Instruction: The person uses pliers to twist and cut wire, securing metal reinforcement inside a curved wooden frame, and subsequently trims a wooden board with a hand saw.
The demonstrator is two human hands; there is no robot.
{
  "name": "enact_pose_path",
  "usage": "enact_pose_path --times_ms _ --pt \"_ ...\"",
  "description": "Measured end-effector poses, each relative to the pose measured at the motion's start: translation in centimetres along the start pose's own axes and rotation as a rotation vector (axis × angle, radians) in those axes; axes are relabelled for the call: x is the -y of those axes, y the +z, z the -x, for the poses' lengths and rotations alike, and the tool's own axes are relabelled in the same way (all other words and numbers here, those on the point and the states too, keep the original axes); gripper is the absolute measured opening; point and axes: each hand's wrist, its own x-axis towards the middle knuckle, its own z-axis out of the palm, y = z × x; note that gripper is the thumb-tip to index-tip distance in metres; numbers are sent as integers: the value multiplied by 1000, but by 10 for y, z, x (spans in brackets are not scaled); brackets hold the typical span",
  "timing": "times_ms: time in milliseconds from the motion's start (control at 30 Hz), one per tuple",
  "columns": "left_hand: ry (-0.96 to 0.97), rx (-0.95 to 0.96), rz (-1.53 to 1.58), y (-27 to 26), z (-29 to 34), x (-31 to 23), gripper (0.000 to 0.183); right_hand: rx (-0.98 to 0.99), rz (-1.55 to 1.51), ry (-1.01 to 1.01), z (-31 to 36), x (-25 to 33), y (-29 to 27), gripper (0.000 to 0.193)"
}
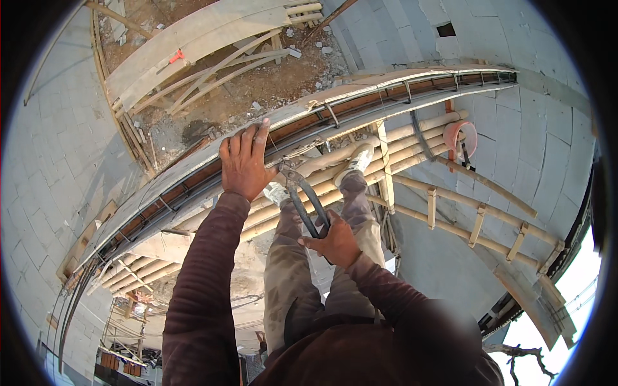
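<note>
My left hand (244, 161) rests flat on the upper edge of a long wooden formwork board (193, 168) that holds steel reinforcing bars (360, 101) and wire ties. My right hand (335, 243) grips the two black handles of a pair of pincers (302, 196). The tool's jaws point up at a thin tie wire (293, 153) by the bars, just right of my left hand. Both sleeves are dark maroon. Below my hands I see my legs and shoes (357, 159) standing on bamboo scaffold poles.
Bamboo poles (412, 138) and a bamboo ladder (476, 222) run along a grey block wall (534, 128). An orange bucket (460, 136) hangs at the right. Beyond the formwork lie dirt, rubble and stacked planks (193, 38). There is a deep drop beneath the scaffold.
</note>
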Motion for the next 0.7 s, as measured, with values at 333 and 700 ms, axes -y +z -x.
enact_pose_path --times_ms 333,700 --pt "3 9 -65 2 0 -1 118 744 -1342 241 -8 -29 -9 15" --pt "77 28 -4 -9 0 2 113 607 -1106 205 -12 -33 0 27"
